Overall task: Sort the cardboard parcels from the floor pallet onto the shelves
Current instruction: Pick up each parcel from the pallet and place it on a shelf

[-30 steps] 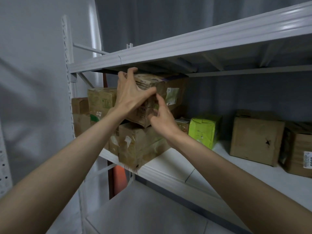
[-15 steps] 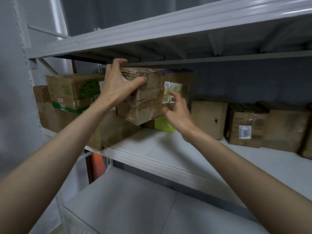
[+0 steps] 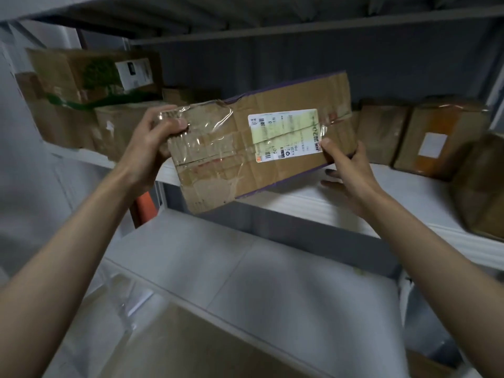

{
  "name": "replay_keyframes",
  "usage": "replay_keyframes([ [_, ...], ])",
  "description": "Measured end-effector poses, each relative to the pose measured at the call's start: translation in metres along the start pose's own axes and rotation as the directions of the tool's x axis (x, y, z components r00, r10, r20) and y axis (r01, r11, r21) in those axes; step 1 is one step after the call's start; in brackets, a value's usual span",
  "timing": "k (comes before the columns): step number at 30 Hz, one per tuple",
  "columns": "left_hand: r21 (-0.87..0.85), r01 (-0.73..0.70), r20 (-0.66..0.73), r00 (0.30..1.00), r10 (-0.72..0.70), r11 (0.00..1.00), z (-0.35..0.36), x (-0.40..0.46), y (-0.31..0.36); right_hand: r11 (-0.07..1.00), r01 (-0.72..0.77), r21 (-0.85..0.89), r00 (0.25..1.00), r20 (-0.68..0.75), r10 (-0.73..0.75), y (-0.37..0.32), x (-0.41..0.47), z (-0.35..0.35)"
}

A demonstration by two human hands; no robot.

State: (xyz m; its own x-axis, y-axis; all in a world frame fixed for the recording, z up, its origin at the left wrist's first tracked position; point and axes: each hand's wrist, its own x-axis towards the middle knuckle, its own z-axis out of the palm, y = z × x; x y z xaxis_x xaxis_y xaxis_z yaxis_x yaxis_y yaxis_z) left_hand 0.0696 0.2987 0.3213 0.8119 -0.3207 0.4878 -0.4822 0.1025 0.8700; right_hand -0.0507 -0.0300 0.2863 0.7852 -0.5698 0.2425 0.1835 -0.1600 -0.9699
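A worn, taped cardboard parcel (image 3: pixel 245 148) with a white shipping label hangs tilted in the air in front of the white shelf (image 3: pixel 313 203). My left hand (image 3: pixel 152 143) grips its upper left corner, thumb on the front face. My right hand (image 3: pixel 346 170) holds its lower right end, thumb on the label side and fingers underneath. More cardboard parcels stand on the shelf: a stack at the left (image 3: pixel 90 77) and several at the right (image 3: pixel 441 137).
The shelf above (image 3: pixel 245 12) sits close over the stacked parcels. A large cardboard box (image 3: pixel 191 345) lies below in the foreground on the lower shelf board (image 3: pixel 245 268). An orange post (image 3: pixel 147 208) shows under the left shelf edge.
The parcel has come off the left stack and out toward me, lowered and tilted in front of the shelf. My right hand moved from its label to gripping its right end.
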Motion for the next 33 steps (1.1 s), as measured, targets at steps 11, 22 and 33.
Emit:
replay_keyframes([
  [11, -0.072, 0.221, 0.113, 0.971, -0.212, 0.973, 0.044, -0.077, 0.005, 0.956, 0.098, 0.276, 0.984, -0.169, -0.052, -0.016, -0.105, -0.045],
  [22, -0.405, 0.245, 0.203, 0.963, -0.175, 0.881, 0.101, -0.148, 0.052, 0.965, 0.179, 0.191, 0.872, -0.485, -0.066, -0.045, -0.245, -0.105],
  [33, -0.355, 0.45, 0.558, 0.805, -0.2, 0.819, 0.241, -0.263, 0.07, 0.995, 0.098, 0.023, 0.674, -0.737, -0.049, -0.054, -0.42, -0.237],
])
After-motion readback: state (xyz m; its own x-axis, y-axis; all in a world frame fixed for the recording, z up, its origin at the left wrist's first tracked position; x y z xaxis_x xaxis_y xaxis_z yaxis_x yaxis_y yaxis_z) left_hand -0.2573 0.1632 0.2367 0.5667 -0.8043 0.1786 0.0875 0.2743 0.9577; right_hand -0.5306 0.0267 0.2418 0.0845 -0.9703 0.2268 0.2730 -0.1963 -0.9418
